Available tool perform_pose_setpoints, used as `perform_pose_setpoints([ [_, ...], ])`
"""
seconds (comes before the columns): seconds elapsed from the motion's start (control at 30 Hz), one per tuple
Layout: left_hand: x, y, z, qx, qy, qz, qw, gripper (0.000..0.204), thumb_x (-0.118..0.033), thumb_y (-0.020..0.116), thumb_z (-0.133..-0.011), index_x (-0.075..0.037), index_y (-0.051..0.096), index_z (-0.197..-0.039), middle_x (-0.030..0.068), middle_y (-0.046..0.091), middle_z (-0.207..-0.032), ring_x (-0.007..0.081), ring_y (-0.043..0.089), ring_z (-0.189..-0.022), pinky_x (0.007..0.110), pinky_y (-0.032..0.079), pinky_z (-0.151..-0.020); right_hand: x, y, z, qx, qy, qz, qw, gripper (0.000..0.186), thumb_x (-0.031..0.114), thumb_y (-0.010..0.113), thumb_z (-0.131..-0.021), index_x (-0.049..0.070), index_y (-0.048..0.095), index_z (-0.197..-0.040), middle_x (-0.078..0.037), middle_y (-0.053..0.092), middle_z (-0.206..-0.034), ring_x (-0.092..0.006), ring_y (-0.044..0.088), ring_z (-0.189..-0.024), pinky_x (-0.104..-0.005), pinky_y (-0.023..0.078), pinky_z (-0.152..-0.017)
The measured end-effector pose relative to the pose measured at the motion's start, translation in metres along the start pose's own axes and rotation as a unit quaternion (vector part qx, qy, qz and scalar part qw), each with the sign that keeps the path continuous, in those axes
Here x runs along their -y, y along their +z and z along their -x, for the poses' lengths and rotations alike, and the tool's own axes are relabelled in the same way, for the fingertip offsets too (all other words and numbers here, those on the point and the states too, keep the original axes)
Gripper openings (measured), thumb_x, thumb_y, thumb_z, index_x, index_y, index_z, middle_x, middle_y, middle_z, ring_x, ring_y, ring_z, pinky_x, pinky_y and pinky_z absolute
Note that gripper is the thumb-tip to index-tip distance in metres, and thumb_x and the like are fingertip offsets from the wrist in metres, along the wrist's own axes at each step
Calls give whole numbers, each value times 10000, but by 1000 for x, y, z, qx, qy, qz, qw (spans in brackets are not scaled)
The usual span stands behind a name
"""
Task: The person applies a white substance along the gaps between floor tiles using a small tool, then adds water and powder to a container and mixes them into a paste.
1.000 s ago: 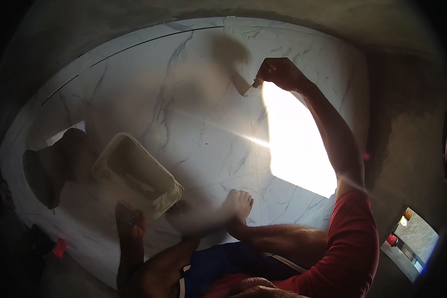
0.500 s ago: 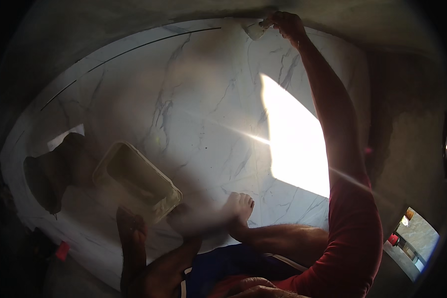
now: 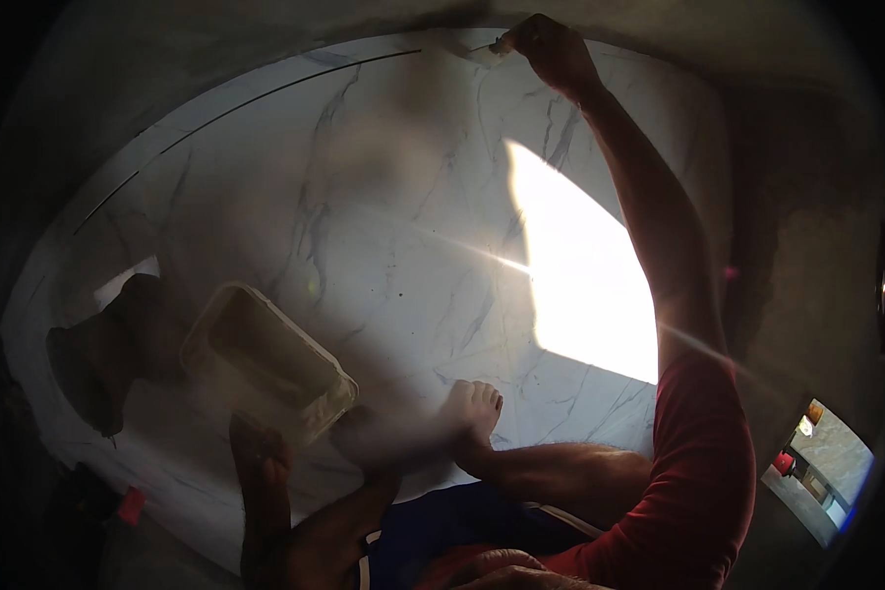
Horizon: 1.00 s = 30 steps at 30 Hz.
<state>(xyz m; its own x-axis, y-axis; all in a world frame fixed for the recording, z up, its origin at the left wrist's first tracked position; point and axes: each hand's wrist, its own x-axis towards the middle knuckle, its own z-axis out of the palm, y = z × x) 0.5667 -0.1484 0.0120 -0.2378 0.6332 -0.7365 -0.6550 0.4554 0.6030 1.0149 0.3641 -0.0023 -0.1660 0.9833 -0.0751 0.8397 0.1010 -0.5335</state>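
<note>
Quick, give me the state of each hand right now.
Left hand: by the pale tub; too dark to tell whether it is closed on it.
Right hand: closed, holding a flat-bladed scraper.

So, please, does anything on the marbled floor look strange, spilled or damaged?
One thing: the dark line along the far edge of the marbled floor breaks at left, with a short pale gap, so it looks uneven. No clear spill shows around the tub, though haze blurs that area.

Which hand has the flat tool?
The right hand, stretched to the far edge of the marbled surface, holds the flat tool; the left hand is by the near side of the tub.
</note>
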Motion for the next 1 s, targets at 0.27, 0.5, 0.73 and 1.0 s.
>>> perform_pose_setpoints([
  [0.27,0,5,-1,12,4,-3,1000,844,-61,828,-754,6,375,-1463,132,543,-1368,235,565,-1249,351,534,-1042,-56,-14,-26,-60,11,26,998,385,421,611,-928,76,713,-1065,-76,755,-1051,-251,703,-1010,-379,532,-892],
  [0.5,-3,-9,5,28,-3,-17,999,786,-71,805,-791,3,392,-1455,123,548,-1344,218,580,-1212,347,537,-1034,-63,-9,-13,-112,47,51,991,363,427,578,-944,119,740,-1045,-52,756,-950,-232,717,-866,-365,545,-800],
  [0.73,-14,29,9,-9,-15,-53,998,790,-86,811,-797,0,391,-1461,135,538,-1373,261,572,-1241,376,521,-1061,-37,32,-29,-12,120,22,992,321,405,576,-942,135,750,-943,1,706,-740,-129,665,-674,-326,520,-685],
  [1.0,-13,31,10,-5,-16,-45,999,821,-89,824,-785,-2,375,-1467,150,520,-1399,269,538,-1288,409,502,-1084,-108,-11,-25,-116,228,-246,935,256,210,616,-963,-10,696,-1067,-32,657,-762,-53,422,-478,-205,319,-421],
])
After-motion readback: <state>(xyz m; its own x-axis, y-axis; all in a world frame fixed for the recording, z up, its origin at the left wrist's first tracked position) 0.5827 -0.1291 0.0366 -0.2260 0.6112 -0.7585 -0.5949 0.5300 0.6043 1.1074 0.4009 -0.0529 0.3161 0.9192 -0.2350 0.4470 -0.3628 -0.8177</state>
